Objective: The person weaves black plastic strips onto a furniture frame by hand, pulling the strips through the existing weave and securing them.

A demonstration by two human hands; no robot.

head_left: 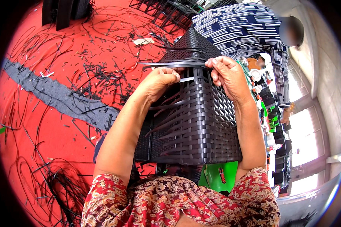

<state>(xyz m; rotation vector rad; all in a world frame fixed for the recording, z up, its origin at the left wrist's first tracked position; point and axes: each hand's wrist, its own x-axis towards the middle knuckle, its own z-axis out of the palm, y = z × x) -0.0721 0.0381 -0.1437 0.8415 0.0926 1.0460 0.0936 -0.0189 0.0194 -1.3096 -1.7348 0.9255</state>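
Red carpet (pixel 72 140) covered the floor, left and centre. Pale wall with bright windows (pixel 305 136) ran down the right side.

Black woven strip panelwork (pixel 201 125) sat dead centre, right in front of the wearer, between both forearms. One corner edge faced the wearer; flat-strip weave wrapped around it. Right face was densely woven; left of the corner, loose strip tails stuck out. Top tapered away to a peak.

Co-worker in a navy-and-white patterned shirt (pixel 242 26) bent over just beyond the work, upper right, one arm hanging down by the windows.

Grey fabric strip (pixel 60 94) lay diagonally over the carpet at left. Tangle of black strip (pixel 62 193) sat lower left. Green plastic item (pixel 212 174) showed below the panelwork's lower edge; mostly hidden, couldn't tell its kind.

Right hand (pixel 227 73): at the upper right of the corner, thumb and forefinger pinched together on the right end of the black flat strips (pixel 185 63) that crossed the corner near the top. Left hand (pixel 161 81): just left of the corner, slightly lower, thumb and forefinger clamped on a shiny strip end (pixel 186 80) pointing at the weave.

Short black offcuts (pixel 98 77) littered the carpet, thickest left of the work.
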